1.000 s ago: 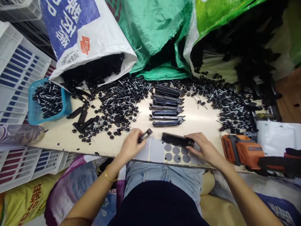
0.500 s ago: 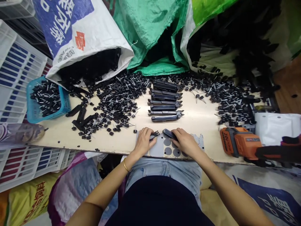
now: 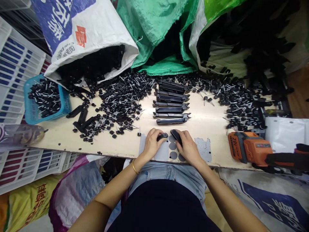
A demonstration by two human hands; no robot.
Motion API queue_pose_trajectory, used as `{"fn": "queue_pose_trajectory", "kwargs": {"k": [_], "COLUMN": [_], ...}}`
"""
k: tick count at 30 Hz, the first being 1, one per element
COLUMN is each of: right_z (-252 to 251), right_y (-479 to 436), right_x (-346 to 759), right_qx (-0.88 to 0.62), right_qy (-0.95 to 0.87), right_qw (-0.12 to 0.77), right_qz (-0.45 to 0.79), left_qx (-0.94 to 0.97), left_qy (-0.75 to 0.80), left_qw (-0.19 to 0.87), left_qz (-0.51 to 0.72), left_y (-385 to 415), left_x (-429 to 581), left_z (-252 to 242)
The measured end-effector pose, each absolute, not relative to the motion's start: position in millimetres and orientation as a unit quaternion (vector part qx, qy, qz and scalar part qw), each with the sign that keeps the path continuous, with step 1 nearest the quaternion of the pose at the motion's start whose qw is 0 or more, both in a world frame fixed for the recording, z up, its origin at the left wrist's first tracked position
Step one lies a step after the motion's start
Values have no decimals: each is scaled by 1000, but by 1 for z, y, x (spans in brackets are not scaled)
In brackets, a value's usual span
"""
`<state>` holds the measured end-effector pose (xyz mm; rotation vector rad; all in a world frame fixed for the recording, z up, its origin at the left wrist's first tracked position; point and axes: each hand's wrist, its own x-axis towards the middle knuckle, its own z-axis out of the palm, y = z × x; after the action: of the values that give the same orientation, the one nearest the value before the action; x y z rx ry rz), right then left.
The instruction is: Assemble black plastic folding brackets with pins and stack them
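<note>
My left hand (image 3: 151,143) grips a short black plastic piece (image 3: 162,136) at the near edge of the wooden board (image 3: 207,124). My right hand (image 3: 188,147) holds a longer black plastic handle piece (image 3: 176,136) right beside it; the two pieces almost meet over a grey pad with round dots (image 3: 173,150). Just beyond my hands lies a row of several assembled black handles (image 3: 171,106), stacked one behind another.
Heaps of small black caps with metal pins (image 3: 123,100) cover the board left and right. A blue basket (image 3: 45,100) of them sits far left. An orange cordless tool (image 3: 251,149) lies at right. Open sacks of black parts (image 3: 91,35) stand behind.
Both hands have drawn together toward the middle of the grey pad. The right hand's handle piece has swung from lying crosswise to pointing away, close to the left hand's piece.
</note>
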<state>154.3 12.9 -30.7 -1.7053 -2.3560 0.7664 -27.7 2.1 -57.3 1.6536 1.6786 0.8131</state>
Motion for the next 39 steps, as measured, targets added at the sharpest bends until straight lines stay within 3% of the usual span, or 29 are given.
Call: {"fn": "queue_pose_trajectory", "kwargs": {"k": [9, 18, 28, 35, 39], "right_z": [-43, -44, -42, -42, -47], "right_y": [15, 18, 16, 18, 19], "right_x": [151, 152, 148, 149, 155], "right_qx": [-560, -549, -559, -544, -508], "right_qy": [-770, -763, -773, -777, -788], "right_qw": [121, 146, 117, 98, 105], "right_qz": [281, 309, 277, 302, 332], "left_qx": [647, 683, 793, 655, 697], "left_qy": [643, 649, 522, 667, 607], "left_qw": [219, 148, 195, 168, 196], "left_qz": [346, 300, 247, 311, 327], "left_y": [5, 4, 21, 1, 7], "left_x": [0, 5, -35, 2, -3], "left_z": [-70, -74, -72, -79, -79]}}
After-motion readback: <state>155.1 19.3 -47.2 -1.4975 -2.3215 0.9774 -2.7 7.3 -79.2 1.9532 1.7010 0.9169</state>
